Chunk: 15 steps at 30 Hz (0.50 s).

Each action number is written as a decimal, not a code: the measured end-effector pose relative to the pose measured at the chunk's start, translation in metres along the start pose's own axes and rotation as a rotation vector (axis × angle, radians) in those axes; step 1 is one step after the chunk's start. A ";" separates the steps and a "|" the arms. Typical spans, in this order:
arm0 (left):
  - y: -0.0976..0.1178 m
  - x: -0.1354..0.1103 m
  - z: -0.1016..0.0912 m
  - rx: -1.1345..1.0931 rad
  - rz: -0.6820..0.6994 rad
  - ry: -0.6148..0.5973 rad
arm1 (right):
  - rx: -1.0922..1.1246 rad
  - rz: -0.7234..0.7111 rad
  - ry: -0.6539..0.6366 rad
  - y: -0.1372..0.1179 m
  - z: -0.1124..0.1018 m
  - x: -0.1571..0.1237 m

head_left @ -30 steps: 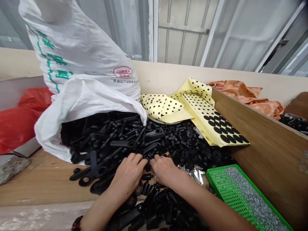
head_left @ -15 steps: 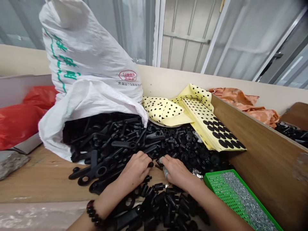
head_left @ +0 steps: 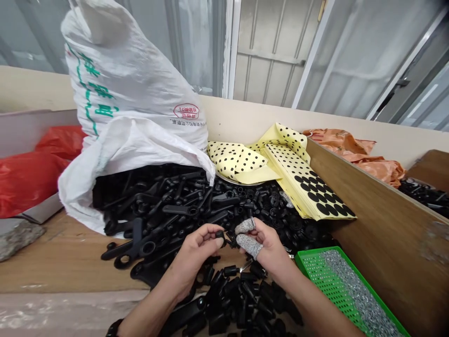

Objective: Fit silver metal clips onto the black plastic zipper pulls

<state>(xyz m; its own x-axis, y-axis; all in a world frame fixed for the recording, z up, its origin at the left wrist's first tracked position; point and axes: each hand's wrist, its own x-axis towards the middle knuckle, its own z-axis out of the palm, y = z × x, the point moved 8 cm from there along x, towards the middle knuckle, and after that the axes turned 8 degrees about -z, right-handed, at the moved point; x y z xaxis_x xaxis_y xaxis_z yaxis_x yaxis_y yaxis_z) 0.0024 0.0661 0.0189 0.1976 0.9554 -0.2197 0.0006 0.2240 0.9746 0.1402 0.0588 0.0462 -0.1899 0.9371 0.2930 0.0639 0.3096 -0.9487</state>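
Observation:
In the head view my left hand (head_left: 199,245) pinches a small black plastic cap (head_left: 220,238) between thumb and fingers. My right hand (head_left: 263,241) faces it, a grey speckled finger sleeve (head_left: 249,243) on its thumb and another on a finger. Small dark ridged pieces (head_left: 231,239) show at its fingertips; whether it grips them I cannot tell exactly. Beneath the hands lie loose black cylindrical parts (head_left: 230,270). Black plastic handles (head_left: 180,210) spill out of a white woven sack (head_left: 140,89) behind my left hand.
At right stands a green basket (head_left: 317,276) of small metal pieces, beside a wooden partition (head_left: 379,224). Yellow sheets with black dots (head_left: 298,182) lie at the back. Red bags (head_left: 31,180) and a stone (head_left: 21,238) are at left.
Both hands have lifted from the tabletop and turned, so thumbs and fingertips now show. The cap has come up in my left hand.

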 end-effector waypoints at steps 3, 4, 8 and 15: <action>-0.010 -0.004 0.005 -0.348 -0.131 -0.059 | 0.006 -0.044 0.000 -0.008 0.002 -0.005; -0.014 -0.006 0.008 -0.421 -0.165 -0.083 | -0.008 -0.066 -0.001 -0.011 0.002 -0.006; -0.024 -0.013 0.019 -0.564 -0.232 -0.149 | -0.093 -0.126 0.006 -0.018 0.000 -0.012; -0.026 -0.025 0.032 -0.619 -0.244 -0.222 | -0.380 -0.247 -0.099 -0.033 0.004 -0.022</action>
<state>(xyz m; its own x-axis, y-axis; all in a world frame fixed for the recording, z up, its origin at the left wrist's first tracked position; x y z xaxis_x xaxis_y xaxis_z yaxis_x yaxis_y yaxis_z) 0.0285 0.0297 0.0002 0.4582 0.8169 -0.3503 -0.4753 0.5582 0.6801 0.1380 0.0271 0.0708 -0.3359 0.8138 0.4743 0.3560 0.5759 -0.7360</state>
